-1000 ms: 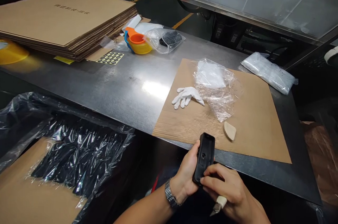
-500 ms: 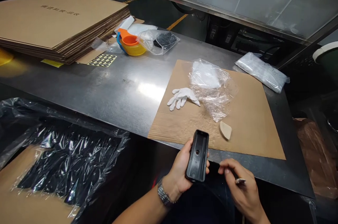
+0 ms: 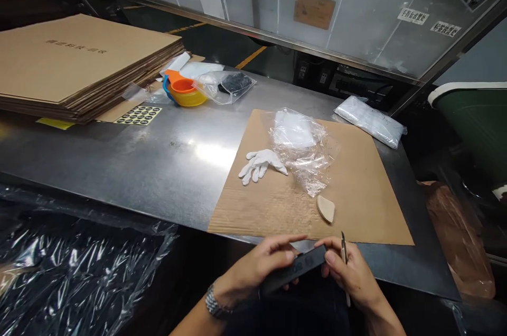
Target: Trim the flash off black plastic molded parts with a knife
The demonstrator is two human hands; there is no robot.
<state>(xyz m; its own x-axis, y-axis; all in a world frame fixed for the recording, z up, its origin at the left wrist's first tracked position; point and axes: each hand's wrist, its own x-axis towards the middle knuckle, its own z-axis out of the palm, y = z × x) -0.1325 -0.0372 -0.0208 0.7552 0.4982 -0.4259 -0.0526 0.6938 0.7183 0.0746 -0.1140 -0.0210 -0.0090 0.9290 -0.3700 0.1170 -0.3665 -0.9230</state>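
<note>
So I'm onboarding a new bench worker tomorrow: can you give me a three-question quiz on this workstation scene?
1. True or false: the white glove lies on the cardboard sheet.
2. Which hands touch the black plastic part? A) left only B) right only C) both
3. What colour is the scoop resting in the yellow bowl?

Key: 1 true; 2 C, left hand and right hand, which also holds a thin tool; 3 orange.
</note>
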